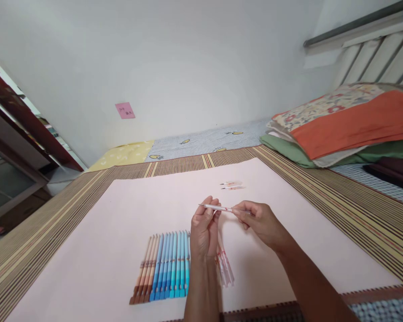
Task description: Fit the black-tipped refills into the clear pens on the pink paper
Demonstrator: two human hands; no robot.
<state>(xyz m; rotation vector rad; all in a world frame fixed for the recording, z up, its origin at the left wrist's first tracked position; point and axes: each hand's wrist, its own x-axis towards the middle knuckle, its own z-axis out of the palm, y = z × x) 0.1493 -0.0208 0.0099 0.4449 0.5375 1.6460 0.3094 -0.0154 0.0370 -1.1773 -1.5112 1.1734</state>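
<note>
My left hand and my right hand both pinch a thin white pen refill, held level above a pale pink sheet. The left fingers grip its left part, the right fingers its right end. Below my left hand lies a neat row of pens, brown ones at the left and blue ones at the right. A few clear refills lie partly hidden beside my left wrist. Two small pen parts rest farther away on the sheet.
The pink sheet lies on a striped woven mat on a bed. Folded bedding with an orange pillow is stacked at the right. A white wall with a pink note stands behind. A dark wooden cabinet is at the left.
</note>
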